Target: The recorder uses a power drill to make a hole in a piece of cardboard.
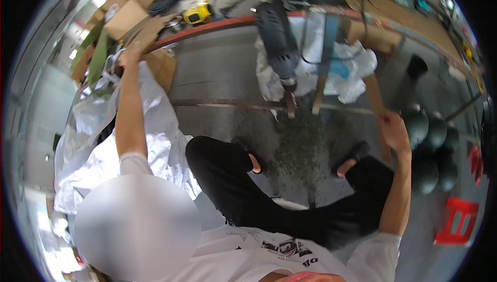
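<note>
Now with left hand (130,57) by the bag (155,106), upper left, right hand (395,131) near balls (415,125) already grouped mid-right, can't tell either grip or work remaining.

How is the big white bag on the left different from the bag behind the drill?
The big white bag is much larger; the bag behind the drill is smaller.

The big white bag looks mostly white, while the bag behind the drill shows a blue patch.

The big white bag spreads below the left hand; the bag behind the drill sits beyond the feet, near the drill.

Both look crumpled and shiny.
</note>
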Demonstrator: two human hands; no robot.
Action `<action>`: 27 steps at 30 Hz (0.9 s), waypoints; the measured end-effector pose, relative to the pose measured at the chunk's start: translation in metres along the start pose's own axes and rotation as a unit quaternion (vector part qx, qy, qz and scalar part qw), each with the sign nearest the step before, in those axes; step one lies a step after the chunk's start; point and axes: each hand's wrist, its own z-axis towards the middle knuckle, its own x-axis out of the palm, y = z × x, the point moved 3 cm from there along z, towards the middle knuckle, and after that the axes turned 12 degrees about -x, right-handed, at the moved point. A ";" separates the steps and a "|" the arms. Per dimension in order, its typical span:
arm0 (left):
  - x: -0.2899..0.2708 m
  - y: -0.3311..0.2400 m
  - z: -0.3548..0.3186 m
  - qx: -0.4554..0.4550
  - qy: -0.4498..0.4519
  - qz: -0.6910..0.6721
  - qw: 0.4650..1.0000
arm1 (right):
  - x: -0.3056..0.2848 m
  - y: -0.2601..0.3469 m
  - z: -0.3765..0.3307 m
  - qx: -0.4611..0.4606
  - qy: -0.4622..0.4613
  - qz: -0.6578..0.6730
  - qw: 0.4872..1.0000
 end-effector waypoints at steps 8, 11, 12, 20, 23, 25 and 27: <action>-0.087 -0.077 -0.219 0.193 -0.008 -0.738 0.647 | -0.033 -0.018 -0.001 0.106 0.038 0.110 0.988; -0.161 -0.108 -0.356 0.454 0.122 -0.709 0.526 | -0.015 -0.013 0.010 0.034 0.035 0.190 0.981; -0.168 -0.117 -0.388 0.488 0.179 -0.672 0.527 | -0.010 -0.004 0.015 0.034 0.043 0.188 0.981; -0.147 -0.239 -0.556 0.578 0.423 -0.438 0.544 | 0.028 0.041 0.016 0.055 0.177 0.336 0.924; -0.103 -0.245 -0.574 0.482 0.488 -0.469 0.556 | 0.043 0.053 0.013 0.019 0.210 0.353 0.911; -0.088 -0.248 -0.580 0.398 0.559 -0.465 0.560 | 0.052 0.063 0.012 -0.007 0.230 0.380 0.896; -0.092 -0.255 -0.581 0.339 0.617 -0.467 0.536 | 0.061 0.066 0.005 0.065 0.266 0.382 0.883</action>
